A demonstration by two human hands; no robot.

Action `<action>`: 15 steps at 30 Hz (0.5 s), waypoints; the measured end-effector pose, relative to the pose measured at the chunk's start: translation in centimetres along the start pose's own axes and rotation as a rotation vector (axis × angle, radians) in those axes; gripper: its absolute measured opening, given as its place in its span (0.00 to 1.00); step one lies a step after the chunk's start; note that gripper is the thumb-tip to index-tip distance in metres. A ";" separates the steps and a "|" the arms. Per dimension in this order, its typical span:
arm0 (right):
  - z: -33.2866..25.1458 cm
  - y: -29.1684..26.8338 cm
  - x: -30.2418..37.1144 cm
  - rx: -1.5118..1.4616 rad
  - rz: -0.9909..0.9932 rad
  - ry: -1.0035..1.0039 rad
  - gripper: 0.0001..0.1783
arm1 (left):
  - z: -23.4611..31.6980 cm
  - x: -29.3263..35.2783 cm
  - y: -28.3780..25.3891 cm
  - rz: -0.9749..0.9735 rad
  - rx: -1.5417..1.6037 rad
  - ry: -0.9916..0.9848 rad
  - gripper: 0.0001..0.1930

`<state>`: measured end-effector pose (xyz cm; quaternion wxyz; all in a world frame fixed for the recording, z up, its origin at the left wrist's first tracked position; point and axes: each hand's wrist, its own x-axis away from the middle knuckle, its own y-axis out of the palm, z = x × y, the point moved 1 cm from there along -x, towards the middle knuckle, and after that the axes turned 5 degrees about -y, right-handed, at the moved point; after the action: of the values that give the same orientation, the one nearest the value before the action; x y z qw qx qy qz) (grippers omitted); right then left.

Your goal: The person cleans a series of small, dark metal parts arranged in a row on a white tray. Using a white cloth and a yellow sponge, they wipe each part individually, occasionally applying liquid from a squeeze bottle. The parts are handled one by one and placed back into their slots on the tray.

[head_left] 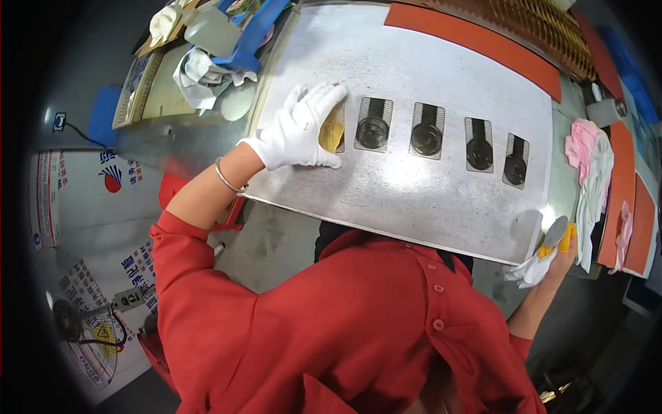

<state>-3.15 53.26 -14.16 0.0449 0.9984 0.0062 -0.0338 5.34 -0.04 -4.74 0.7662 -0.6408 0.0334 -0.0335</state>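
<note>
My left hand (298,129), in a white glove, is over the left part of a pale metal sheet (427,196). Its thumb and fingers curve around the two ends of a thin yellow plate (332,134) at the leftmost cut-out, partly hidden by the glove. To its right, several rectangular cut-outs each show a dark round-bodied shape, such as this one (373,131). By the sheet's near right corner, my right hand (557,250), with white fabric and yellow finger covers, is closed on a grey oval flat piece (555,232).
An orange strip (476,45) lies along the sheet's far edge, before a brown slatted rack (538,31). Pink and white cloths (593,162) hang at right. A blue bin (252,38), a plastic container (214,31) and crumpled cloths (200,76) crowd the left. A fan (89,328) stands lower left.
</note>
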 end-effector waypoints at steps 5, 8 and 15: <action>0.4 -0.4 -0.1 0.030 -0.008 -0.021 0.13 | -0.1 0.9 0.2 -0.035 -0.023 -0.096 0.50; 0.6 -0.9 -0.3 0.017 -0.045 -0.020 0.14 | 1.4 0.9 -1.0 -0.057 0.015 -0.094 0.42; 1.0 -1.3 -0.5 0.020 0.009 -0.002 0.14 | 2.3 1.1 -1.6 -0.106 -0.171 -0.041 0.26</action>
<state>-3.78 54.50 -15.22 0.0351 0.9988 0.0014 -0.0349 6.60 1.79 -2.78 0.7063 -0.7054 -0.0133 -0.0579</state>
